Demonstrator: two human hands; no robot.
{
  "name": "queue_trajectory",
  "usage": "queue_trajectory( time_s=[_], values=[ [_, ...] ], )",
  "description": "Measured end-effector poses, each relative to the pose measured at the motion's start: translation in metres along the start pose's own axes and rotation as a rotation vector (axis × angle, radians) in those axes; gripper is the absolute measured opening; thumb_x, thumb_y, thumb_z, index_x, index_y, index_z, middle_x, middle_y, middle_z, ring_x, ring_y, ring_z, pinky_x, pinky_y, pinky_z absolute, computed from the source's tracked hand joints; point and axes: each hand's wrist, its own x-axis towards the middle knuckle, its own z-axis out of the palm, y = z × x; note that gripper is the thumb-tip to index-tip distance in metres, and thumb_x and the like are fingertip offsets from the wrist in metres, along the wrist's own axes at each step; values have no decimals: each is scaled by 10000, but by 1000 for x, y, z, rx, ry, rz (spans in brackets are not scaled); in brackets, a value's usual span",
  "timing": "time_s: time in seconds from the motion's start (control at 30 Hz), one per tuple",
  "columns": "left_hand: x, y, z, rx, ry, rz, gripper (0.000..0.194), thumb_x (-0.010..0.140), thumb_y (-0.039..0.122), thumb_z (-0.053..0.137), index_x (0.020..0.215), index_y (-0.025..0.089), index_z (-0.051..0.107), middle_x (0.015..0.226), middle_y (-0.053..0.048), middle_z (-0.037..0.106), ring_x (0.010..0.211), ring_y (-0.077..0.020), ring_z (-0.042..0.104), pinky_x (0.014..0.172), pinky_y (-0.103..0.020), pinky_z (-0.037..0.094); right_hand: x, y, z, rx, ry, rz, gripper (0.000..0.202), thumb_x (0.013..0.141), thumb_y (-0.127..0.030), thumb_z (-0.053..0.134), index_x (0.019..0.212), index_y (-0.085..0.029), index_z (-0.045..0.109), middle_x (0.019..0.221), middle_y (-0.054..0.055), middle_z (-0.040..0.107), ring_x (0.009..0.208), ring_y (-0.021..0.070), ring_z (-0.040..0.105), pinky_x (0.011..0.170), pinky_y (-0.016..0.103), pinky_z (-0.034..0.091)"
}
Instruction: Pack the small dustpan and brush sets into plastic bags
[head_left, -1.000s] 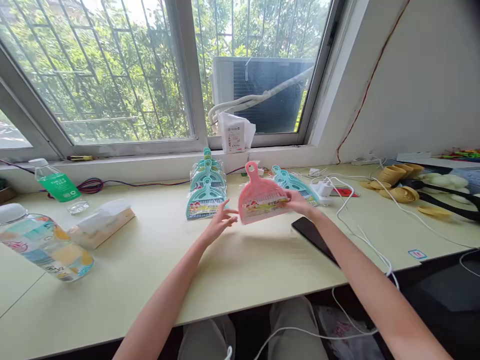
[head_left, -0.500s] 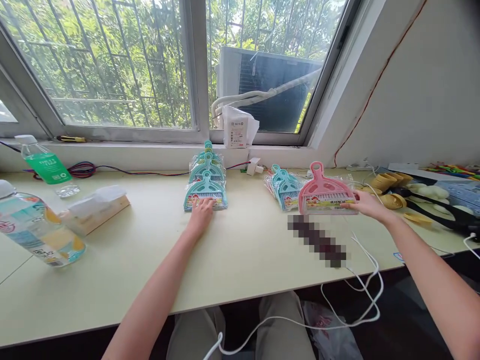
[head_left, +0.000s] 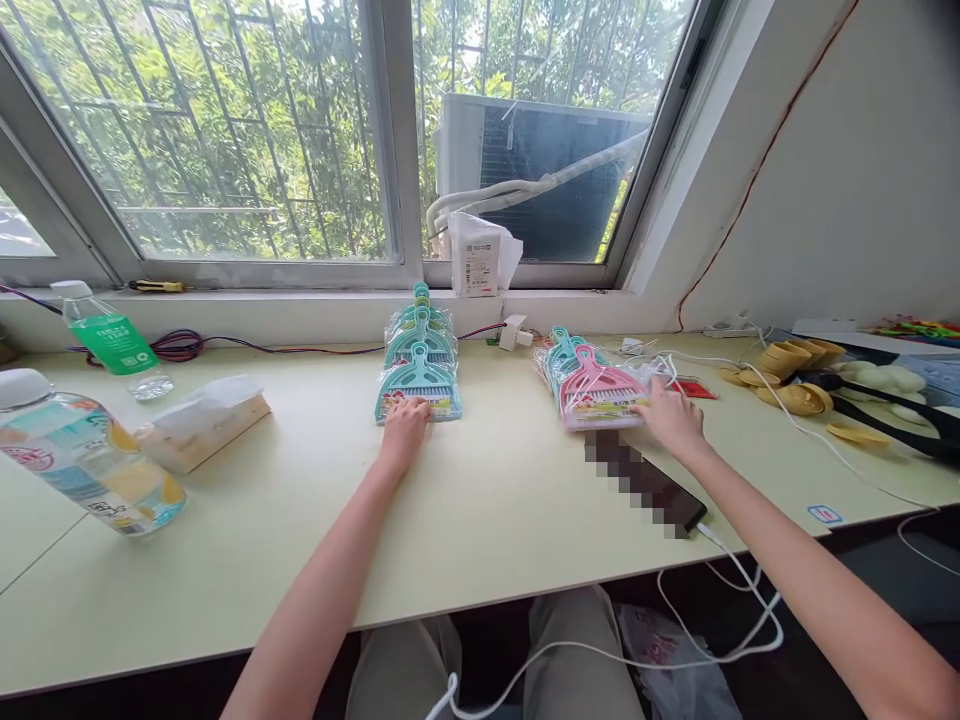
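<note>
A row of teal dustpan-and-brush sets [head_left: 420,376] in clear plastic stands on the table under the window, one behind another. The fingers of my left hand [head_left: 405,425] lie over the lower front edge of the nearest one. To the right, my right hand [head_left: 673,415] grips the right edge of a pink dustpan-and-brush set [head_left: 596,385], also wrapped in plastic with a printed label. It is in front of a second group of teal dustpan sets [head_left: 556,350], partly covering them. Where my right thumb meets the plastic, the grip is partly hidden.
A dark phone [head_left: 675,498] with a white charging cable lies below the pink set. At left are two bottles, one large [head_left: 97,460] and one green-labelled [head_left: 112,345], plus a tissue pack [head_left: 206,425]. Yellowish cups [head_left: 795,360] and black-handled items lie at far right.
My right hand has moved left with the pink dustpan set, bringing it against the right-hand teal group. A red item now shows behind that hand. My left hand stays on the left row.
</note>
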Motion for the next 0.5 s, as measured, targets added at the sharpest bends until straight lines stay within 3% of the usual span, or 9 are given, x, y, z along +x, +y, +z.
queue_trajectory(
  time_s=[0.1,0.27,0.37,0.5],
  values=[
    [0,0,0,4,0,0,256,888,136,417,890,193,667,1119,-89,653,1040,-265,577,878,-392,415,-8,-15,9,15,75,-50,612,851,-357,532,1382,-130,329,1121,245,595,1026,380,584,752,468,478],
    [-1,0,2,-10,15,3,250,887,148,428,879,202,671,1093,-90,653,1024,-255,579,867,-386,426,-14,-25,11,233,216,-203,446,926,-386,354,1303,-179,470,1233,204,556,1169,363,496,890,506,447],
    [0,-1,3,-13,7,-3,244,881,140,433,883,198,670,1091,-92,650,1016,-256,579,858,-384,429,-15,-9,6,452,14,-422,447,931,-481,322,1221,-242,565,1242,122,595,1188,304,515,968,461,434],
    [1,0,4,-5,6,16,251,889,144,419,893,193,665,1086,-97,645,1014,-257,571,864,-382,424,-20,19,-1,571,-265,-572,552,813,-586,532,1294,-317,534,1412,39,490,1315,297,423,1076,459,360]
  ],
)
